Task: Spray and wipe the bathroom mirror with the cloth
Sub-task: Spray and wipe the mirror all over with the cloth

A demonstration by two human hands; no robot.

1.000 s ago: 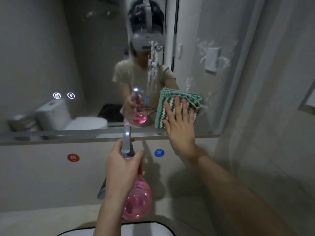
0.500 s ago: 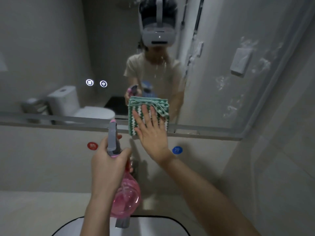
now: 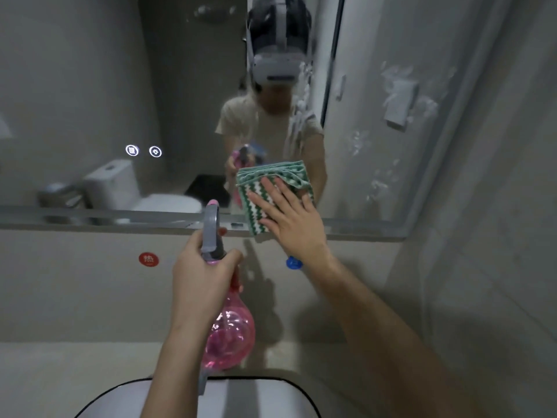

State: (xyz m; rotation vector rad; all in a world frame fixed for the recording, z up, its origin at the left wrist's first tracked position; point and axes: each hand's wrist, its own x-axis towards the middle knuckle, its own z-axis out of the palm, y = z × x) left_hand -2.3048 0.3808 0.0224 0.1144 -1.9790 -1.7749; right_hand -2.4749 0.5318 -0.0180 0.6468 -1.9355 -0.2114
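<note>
The bathroom mirror (image 3: 75,86) fills the upper wall, with white foam streaks down its middle and on its right part. A folded green-and-white zigzag cloth (image 3: 259,191) lies flat against the glass at the mirror's lower edge. My right hand (image 3: 289,218) presses it there with straight, spread fingers. My left hand (image 3: 202,273) grips the grey trigger head of a pink spray bottle (image 3: 230,336), held upright below the mirror and left of the cloth, nozzle toward the glass.
A red round sticker (image 3: 148,259) and a blue one (image 3: 293,263) sit on the wall under the mirror ledge (image 3: 90,221). Two lit touch icons (image 3: 143,151) glow in the glass. A white basin (image 3: 256,396) lies at the bottom, a side wall (image 3: 497,206) on the right.
The cloth and my right hand slid left along the mirror's lower edge a second ago, then back a little to the right and up. The spray bottle stays in my left hand.
</note>
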